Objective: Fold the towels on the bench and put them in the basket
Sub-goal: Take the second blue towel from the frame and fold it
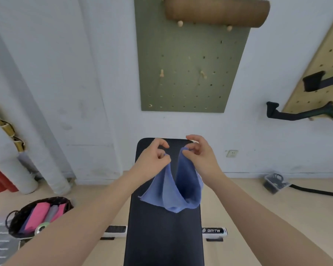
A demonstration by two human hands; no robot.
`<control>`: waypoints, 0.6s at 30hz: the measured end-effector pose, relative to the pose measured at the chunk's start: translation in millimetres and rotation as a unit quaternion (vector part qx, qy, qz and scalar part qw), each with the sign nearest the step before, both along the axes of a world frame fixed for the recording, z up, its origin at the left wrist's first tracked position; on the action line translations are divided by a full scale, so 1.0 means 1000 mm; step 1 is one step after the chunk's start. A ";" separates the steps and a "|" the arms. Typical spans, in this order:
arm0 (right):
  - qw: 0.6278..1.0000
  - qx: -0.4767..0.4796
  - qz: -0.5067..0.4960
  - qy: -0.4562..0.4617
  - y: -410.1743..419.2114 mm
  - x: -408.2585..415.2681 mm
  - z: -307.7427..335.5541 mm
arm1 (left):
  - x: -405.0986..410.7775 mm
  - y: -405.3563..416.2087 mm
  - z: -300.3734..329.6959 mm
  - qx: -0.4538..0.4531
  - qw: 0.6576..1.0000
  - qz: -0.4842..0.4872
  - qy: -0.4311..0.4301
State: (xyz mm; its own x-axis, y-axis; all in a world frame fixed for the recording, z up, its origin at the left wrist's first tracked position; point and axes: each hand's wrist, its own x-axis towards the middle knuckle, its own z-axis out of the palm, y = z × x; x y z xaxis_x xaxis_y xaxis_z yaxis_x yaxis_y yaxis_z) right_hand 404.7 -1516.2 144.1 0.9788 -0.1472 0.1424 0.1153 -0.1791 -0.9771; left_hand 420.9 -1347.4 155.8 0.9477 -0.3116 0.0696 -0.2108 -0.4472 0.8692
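Note:
A blue towel [173,191] hangs above the black padded bench [161,237], sagging in a U between my hands. My left hand [154,156] pinches one top corner and my right hand [198,152] pinches the other, the two corners held close together over the far end of the bench. The towel's lower fold hangs just over the bench pad; I cannot tell whether it touches. A dark woven basket [13,221] stands on the floor at the lower left, holding pink and grey folded towels.
A green pegboard [186,73] and a brown roll hang on the wall ahead. Rolled mats lean at the left wall. A clear box of cables [275,182] sits on the floor at right. A wooden pegboard with black handles is at the far right.

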 end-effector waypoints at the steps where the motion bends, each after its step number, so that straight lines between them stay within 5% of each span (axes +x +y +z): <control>1: 1.000 0.007 0.019 -0.007 0.004 0.000 0.006 | -0.001 -0.005 0.005 -0.015 1.000 -0.011 -0.001; 6: 0.998 -0.050 0.023 -0.026 0.014 0.003 0.024 | 0.001 -0.013 0.018 -0.090 0.996 -0.016 0.022; 12: 0.987 -0.152 0.016 -0.046 0.013 0.000 0.025 | 0.000 -0.013 0.023 -0.070 0.997 -0.018 0.031; 18: 0.990 -0.114 0.015 -0.077 0.015 -0.005 0.037 | -0.002 -0.011 0.031 -0.145 0.985 -0.029 0.088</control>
State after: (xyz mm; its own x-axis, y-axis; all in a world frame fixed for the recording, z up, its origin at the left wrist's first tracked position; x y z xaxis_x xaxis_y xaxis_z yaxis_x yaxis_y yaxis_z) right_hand 399.2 -1501.3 181.0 0.9462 -0.0648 0.3171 0.2690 -0.3871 -0.8819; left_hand 418.5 -1358.4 187.1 0.9342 -0.3567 0.0002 -0.0640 -0.1669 0.9839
